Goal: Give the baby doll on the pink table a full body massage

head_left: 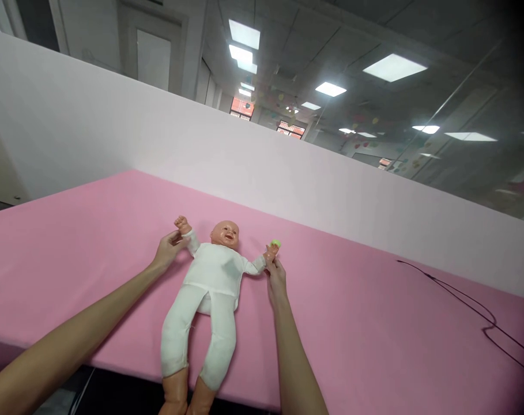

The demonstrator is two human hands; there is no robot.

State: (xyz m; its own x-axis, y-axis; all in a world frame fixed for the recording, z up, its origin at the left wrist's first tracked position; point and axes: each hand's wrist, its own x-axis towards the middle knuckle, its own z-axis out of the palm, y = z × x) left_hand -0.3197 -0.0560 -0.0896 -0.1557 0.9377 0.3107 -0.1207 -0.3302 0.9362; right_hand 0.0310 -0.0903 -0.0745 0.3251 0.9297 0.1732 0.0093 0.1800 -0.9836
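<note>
A broad pink surface (71, 253) ran out below a white wall (244, 167), and a doll (210, 276) in a white suit lay on its back in the middle of it, head toward the wall. A thin dark cord (469, 305) lay well to the doll's side. Both arms reached in from the near edge. The left hand (169, 251) was curled at the cuff of one sleeve, its fingers closed in a loose pinch by the doll's raised fist. The right hand (275, 278) pinched the doll's other hand, with a small green bit (275, 244) showing just beyond the fingertips.
</note>
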